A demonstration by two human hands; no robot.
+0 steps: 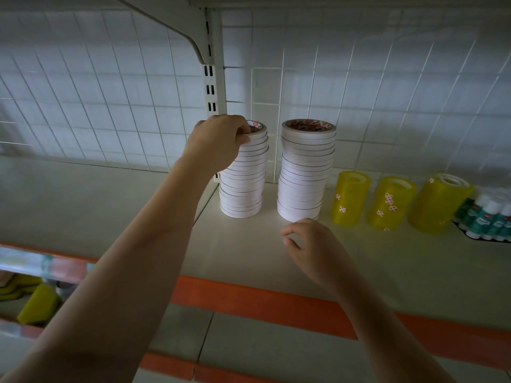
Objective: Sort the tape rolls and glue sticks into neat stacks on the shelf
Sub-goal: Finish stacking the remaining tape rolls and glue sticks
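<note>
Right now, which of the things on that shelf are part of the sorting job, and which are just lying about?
Part of the job:
- left white tape stack, gripped at the top by the left hand
- right white tape stack
- three yellow tape stacks
- glue sticks
- right hand, holding nothing

Just lying about:
- yellow items on the lower shelf
- wire grid back panel
</note>
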